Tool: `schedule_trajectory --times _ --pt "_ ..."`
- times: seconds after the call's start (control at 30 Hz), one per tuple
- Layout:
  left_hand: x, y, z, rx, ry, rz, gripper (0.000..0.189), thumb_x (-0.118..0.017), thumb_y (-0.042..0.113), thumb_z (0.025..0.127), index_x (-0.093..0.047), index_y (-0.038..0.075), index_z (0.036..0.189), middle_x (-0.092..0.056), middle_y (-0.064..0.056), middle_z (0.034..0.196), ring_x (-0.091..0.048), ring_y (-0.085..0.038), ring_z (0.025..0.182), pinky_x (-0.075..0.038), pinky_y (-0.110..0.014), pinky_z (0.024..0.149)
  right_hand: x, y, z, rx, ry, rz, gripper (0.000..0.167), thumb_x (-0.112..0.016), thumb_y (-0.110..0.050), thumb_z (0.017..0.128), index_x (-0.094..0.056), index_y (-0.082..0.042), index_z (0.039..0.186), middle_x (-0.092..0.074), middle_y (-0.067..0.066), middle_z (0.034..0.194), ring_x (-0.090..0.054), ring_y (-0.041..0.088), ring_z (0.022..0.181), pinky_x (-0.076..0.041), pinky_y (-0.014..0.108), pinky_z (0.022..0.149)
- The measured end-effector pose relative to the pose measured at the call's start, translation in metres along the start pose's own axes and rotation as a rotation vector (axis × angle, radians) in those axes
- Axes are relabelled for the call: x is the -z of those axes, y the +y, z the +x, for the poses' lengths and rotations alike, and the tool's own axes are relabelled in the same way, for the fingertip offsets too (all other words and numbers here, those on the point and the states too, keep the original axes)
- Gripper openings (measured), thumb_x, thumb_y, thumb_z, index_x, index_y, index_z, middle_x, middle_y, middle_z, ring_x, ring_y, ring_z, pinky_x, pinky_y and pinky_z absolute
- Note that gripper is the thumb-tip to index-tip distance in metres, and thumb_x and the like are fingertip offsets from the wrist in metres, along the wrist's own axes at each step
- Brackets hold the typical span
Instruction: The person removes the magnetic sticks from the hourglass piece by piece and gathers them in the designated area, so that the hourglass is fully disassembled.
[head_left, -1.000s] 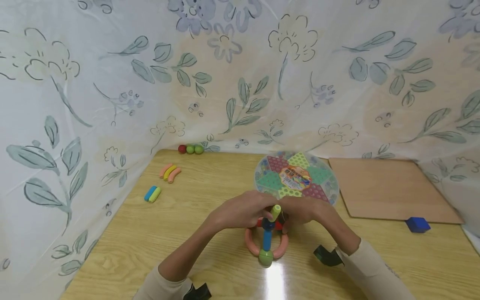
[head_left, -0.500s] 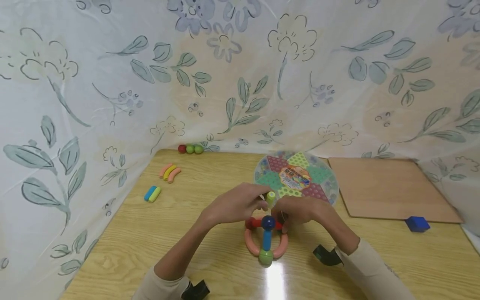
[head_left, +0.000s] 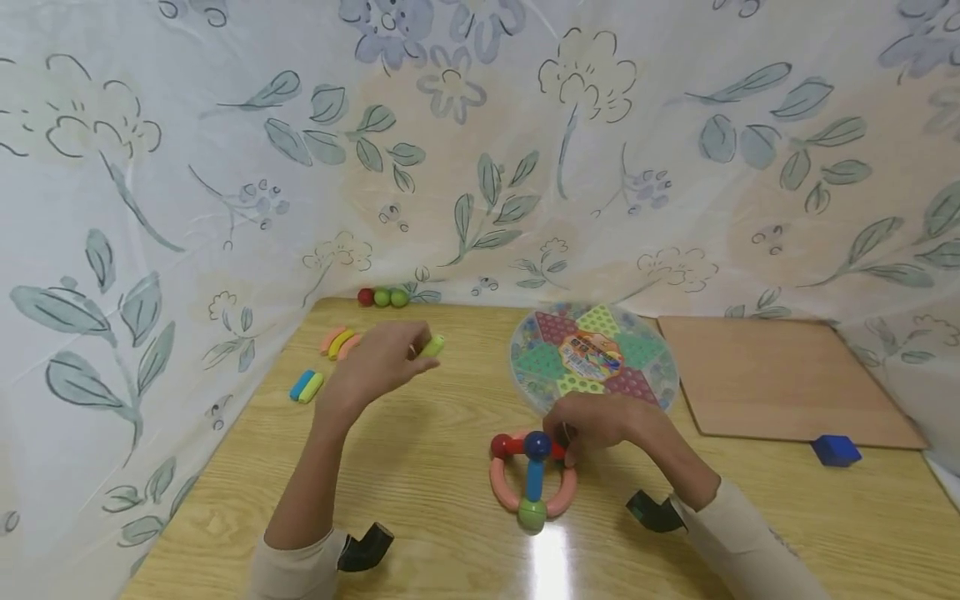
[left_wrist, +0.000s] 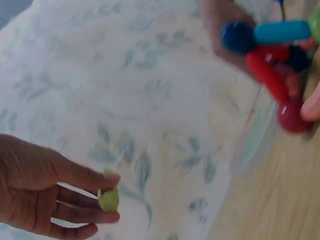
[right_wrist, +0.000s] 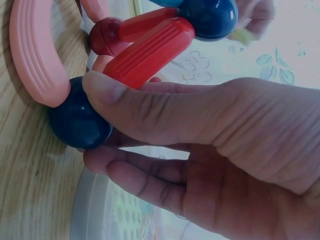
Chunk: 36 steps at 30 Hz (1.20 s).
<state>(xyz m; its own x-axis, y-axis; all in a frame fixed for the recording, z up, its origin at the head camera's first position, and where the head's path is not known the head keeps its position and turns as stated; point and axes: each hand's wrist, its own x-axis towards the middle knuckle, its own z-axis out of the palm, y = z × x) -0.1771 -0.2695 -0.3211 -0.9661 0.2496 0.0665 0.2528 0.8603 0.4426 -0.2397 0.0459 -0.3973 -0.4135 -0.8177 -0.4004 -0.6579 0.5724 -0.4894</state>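
My left hand [head_left: 375, 367] is raised over the left-middle of the table, pinching a short yellow-green magnetic rod [head_left: 432, 346] between thumb and fingers. The left wrist view shows the rod's end [left_wrist: 108, 201]. On the table stands a magnetic ball-and-rod frame: curved pink rods [head_left: 499, 487] form its base, a green ball [head_left: 532, 513] sits in front, and a blue rod [head_left: 534, 481] and red rods [right_wrist: 150, 54] lean up to a dark blue top ball [head_left: 537, 445]. My right hand [head_left: 600, 421] pinches a lower dark blue ball [right_wrist: 80, 120] at the base. A red ball [head_left: 501, 446] is on the left.
At the left lie blue and yellow-green rods [head_left: 307, 386] and curved pink and yellow rods [head_left: 341, 340], partly behind my left hand. Red and green balls [head_left: 382, 297] line the back edge. A round Chinese checkers board [head_left: 540, 358], a wooden board [head_left: 780, 375] and a blue block [head_left: 836, 450] are to the right.
My left hand has lifted the yellow-green rod off the frame's top ball and carried it up and to the left. My right hand has stayed at the base.
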Motion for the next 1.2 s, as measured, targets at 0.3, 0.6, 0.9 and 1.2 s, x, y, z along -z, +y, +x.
schedule_trajectory --times 0.3,0.6,0.9,1.2 --pt "0.029 -0.094 -0.008 0.393 -0.139 0.111 0.033 -0.077 0.014 0.093 -0.056 0.009 0.068 -0.047 0.001 0.059 -0.046 -0.010 0.058 -0.038 -0.026 0.059 0.001 0.001 -0.003 0.030 0.006 0.003 0.012 -0.083 -0.009 0.087 -0.075 -0.013 0.096 -0.068 -0.006 0.087 -0.056 0.005 0.079 -0.050 0.022 0.075" --pt "0.003 -0.143 -0.002 0.617 -0.248 0.181 0.037 -0.089 0.029 0.082 -0.068 0.000 0.089 -0.046 -0.006 0.077 -0.051 -0.021 0.072 -0.046 -0.031 0.063 -0.001 0.002 -0.004 -0.012 0.003 0.032 0.013 -0.083 -0.009 0.088 -0.075 -0.016 0.096 -0.066 -0.008 0.086 -0.056 0.009 0.079 -0.049 0.022 0.075" --pt "-0.003 -0.156 -0.007 0.634 -0.218 0.221 0.044 -0.084 0.018 0.083 -0.064 -0.010 0.112 -0.047 -0.038 0.129 -0.049 -0.057 0.122 -0.049 -0.067 0.097 0.001 0.003 -0.003 0.051 0.004 0.017 0.011 -0.083 -0.009 0.088 -0.075 -0.014 0.094 -0.067 -0.007 0.085 -0.056 0.006 0.078 -0.049 0.021 0.074" --pt "0.003 -0.162 -0.015 0.685 -0.230 0.098 0.048 -0.084 0.018 0.087 -0.057 -0.007 0.119 -0.060 -0.026 0.115 -0.058 -0.034 0.095 -0.053 -0.045 0.079 0.004 0.002 0.000 0.067 -0.016 0.008 0.010 -0.082 -0.010 0.088 -0.076 -0.013 0.095 -0.067 -0.007 0.085 -0.056 0.005 0.078 -0.049 0.021 0.074"
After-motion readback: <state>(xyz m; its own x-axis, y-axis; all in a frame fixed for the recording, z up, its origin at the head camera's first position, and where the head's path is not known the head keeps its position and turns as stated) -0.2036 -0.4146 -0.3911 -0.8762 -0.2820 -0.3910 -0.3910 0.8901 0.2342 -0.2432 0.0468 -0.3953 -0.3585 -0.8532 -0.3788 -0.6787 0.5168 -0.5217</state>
